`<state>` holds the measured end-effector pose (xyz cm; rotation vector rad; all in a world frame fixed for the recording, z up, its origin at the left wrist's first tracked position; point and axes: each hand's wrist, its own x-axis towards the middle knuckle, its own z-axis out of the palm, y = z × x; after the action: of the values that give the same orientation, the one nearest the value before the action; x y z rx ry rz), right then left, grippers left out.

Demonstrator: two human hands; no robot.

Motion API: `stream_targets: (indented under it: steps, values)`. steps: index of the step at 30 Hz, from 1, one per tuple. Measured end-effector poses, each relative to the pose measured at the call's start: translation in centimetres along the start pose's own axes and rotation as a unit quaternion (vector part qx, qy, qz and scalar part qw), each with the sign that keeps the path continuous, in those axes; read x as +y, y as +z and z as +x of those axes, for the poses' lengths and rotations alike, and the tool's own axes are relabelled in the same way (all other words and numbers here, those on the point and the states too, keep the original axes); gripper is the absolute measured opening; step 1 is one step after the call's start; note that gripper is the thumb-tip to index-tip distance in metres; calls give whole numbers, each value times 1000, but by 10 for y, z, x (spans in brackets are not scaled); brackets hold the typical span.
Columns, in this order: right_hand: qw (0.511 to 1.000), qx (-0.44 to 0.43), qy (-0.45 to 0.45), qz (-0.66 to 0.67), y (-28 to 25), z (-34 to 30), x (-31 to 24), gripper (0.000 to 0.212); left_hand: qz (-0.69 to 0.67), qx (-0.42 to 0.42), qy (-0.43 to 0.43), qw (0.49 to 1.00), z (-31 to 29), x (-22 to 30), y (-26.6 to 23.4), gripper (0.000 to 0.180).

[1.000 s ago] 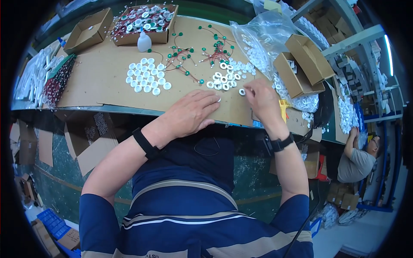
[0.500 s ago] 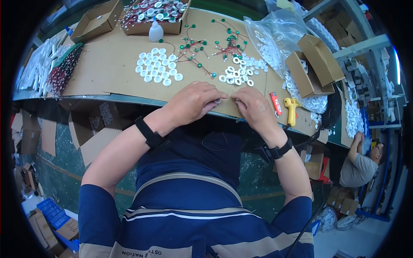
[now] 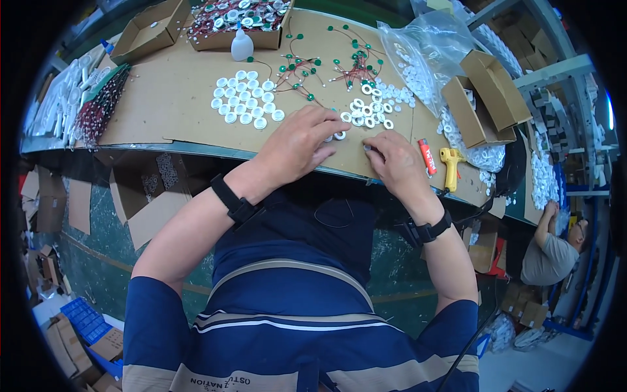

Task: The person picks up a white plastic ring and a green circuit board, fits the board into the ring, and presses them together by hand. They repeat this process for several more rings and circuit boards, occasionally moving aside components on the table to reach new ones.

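The left hand [image 3: 302, 142] lies palm down on the table [image 3: 163, 111], fingers spread over a white ring [image 3: 339, 135] at its fingertips, seemingly to pin it. The right hand [image 3: 392, 160] pinches something tiny; I cannot tell what. More rings [image 3: 366, 112] sit just beyond within reach, white discs [image 3: 245, 98] further left.

Both forearms extend forward, each wrist banded in black. Left hand [image 3: 302, 145] lies palm-down, fingers spread. Right hand [image 3: 393, 163] lies palm-down, fingers curled, fingertips pinched together.
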<state>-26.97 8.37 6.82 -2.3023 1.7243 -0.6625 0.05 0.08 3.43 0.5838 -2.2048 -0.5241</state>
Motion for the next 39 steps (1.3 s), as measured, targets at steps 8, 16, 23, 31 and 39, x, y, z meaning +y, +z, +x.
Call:
stream_targets:
  steps: [8, 16, 23, 31, 39]
  values:
    - [999, -38, -1, 29, 6, 2, -16, 17, 35, -43, -61, 997, -30, 6, -23, 38]
    - [996, -35, -45, 67, 13, 7, -24, 15, -13, -52, -53, 997, -18, -2, -10, 19]
    - [997, -17, -44, 57, 17, 4, -24, 14, 4, -39, -31, 999, -1, -18, -2, 17]
    - [998, -10, -42, 56, 19, 2, -23, 15, 60, -23, 33, 997, 12, -22, 0, 15]
    - [997, -15, -32, 62, 17, 0, -21, 17, -89, -46, -39, 994, 2, -11, -4, 17]
